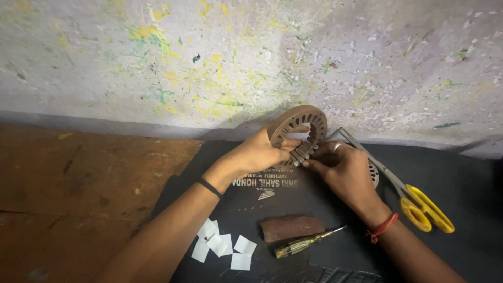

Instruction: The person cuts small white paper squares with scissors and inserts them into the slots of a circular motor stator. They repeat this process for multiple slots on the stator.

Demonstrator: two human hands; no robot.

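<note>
My left hand point(259, 153) grips a brown slotted metal ring, a motor stator core point(309, 119), held upright on its edge over a black mat point(461, 178). My right hand point(346, 170), with a ring on one finger and a red thread at the wrist, pinches at the ring's lower rim where the two hands meet. What its fingertips hold there is too small to tell. Both hands sit near the paint-spattered wall.
Yellow-handled scissors point(414, 202) lie to the right of my right hand. In front lie a brown block point(291, 227), a small screwdriver point(306, 242) and several white paper squares point(222, 245). A round perforated metal part point(373, 174) peeks out behind my right hand. Bare wooden boards point(78, 188) lie left.
</note>
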